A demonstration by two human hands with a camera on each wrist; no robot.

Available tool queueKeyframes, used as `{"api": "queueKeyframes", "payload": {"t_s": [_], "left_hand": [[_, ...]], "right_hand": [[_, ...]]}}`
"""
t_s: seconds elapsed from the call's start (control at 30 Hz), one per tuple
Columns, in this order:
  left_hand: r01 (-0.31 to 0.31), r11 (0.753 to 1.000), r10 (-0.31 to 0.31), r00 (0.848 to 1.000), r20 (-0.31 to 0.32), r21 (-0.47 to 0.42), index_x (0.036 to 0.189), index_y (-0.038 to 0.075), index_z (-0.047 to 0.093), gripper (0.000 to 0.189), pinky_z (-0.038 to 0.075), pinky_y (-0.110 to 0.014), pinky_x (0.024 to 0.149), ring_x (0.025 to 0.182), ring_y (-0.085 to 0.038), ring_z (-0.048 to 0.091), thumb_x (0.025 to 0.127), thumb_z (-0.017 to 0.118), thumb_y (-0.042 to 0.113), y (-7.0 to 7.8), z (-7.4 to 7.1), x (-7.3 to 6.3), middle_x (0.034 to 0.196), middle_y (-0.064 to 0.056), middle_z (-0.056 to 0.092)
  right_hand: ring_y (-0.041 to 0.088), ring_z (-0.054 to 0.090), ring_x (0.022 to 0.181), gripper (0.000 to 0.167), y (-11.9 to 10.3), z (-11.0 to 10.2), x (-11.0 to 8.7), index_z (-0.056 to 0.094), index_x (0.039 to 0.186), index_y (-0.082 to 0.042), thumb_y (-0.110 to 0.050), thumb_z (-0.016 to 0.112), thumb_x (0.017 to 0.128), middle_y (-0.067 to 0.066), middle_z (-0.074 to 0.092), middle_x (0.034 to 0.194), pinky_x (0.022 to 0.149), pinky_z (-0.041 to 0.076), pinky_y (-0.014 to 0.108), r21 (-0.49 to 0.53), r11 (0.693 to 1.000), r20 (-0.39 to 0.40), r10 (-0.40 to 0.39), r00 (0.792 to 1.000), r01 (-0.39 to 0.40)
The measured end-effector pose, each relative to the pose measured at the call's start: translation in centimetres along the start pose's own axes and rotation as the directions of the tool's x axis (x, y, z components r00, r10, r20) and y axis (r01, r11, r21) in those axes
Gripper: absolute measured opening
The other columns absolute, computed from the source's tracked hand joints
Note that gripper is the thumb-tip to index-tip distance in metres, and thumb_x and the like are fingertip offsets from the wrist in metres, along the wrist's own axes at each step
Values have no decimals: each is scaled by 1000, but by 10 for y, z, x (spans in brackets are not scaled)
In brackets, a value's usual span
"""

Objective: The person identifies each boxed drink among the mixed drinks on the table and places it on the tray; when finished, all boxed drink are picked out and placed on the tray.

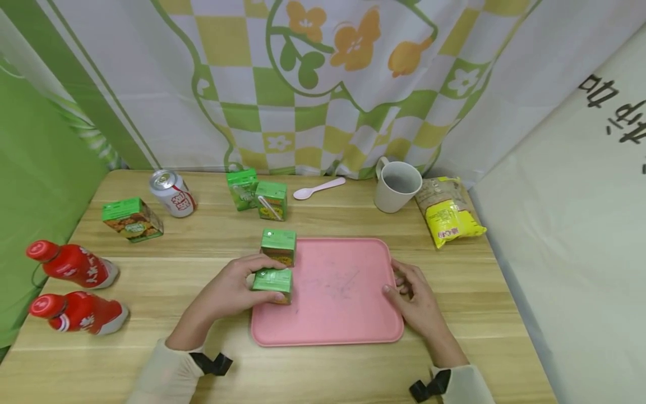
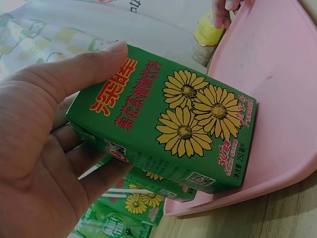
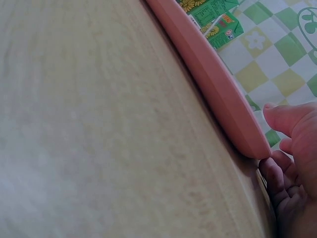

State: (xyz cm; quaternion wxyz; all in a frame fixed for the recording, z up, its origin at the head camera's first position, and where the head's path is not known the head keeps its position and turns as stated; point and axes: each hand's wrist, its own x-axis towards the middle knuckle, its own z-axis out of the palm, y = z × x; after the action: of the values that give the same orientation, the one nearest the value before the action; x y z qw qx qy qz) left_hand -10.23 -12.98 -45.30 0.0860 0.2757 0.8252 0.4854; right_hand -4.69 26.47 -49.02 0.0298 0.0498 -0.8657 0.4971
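A screened-off nook, home or studio unclear, around a wood-grain table (image 1: 466, 286): green cloth (image 1: 45, 157) left of the left hand (image 1: 234, 287), a handwritten white panel (image 1: 580, 224) right of the right hand (image 1: 418, 300), a checked floral curtain (image 1: 343, 101) beyond both.

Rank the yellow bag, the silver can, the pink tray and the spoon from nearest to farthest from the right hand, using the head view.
From the right hand:
1. Pink tray: at its fingers, leftward.
2. Yellow bag: far right.
3. Spoon: far edge, centre.
4. Silver can: far left.
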Motion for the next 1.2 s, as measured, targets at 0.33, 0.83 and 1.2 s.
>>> {"api": "queueKeyframes", "payload": {"t_s": [0.33,0.83,1.2], "left_hand": [[-3,999,4,1000,24,-42,121,24,72,49,44,-48,100,116,-18,58,77,90,35,-3,1,-1,121,14,67],[-200,968,183,976,-117,-153,124,10,71,49,41,-35,107,120,-22,61,78,87,0,18,-39,-9,122,-1,70],[-152,988,117,829,-547,-18,131,-2,64,55,47,-26,92,105,-16,65,79,76,-19,5,-104,-17,115,-17,69]], "right_hand": [[32,56,93,59,1,1,-1,52,144,2,0,76,90,23,54,126,76,51,35,1,1000,3,7,1000,-7],[31,55,93,58,0,1,-1,52,144,2,-2,76,91,23,54,127,76,50,35,-8,1000,1,-4,1000,4],[21,54,94,60,41,5,0,53,147,-12,-15,77,93,8,54,129,77,48,27,-13,1000,-17,-24,1000,24]]}}
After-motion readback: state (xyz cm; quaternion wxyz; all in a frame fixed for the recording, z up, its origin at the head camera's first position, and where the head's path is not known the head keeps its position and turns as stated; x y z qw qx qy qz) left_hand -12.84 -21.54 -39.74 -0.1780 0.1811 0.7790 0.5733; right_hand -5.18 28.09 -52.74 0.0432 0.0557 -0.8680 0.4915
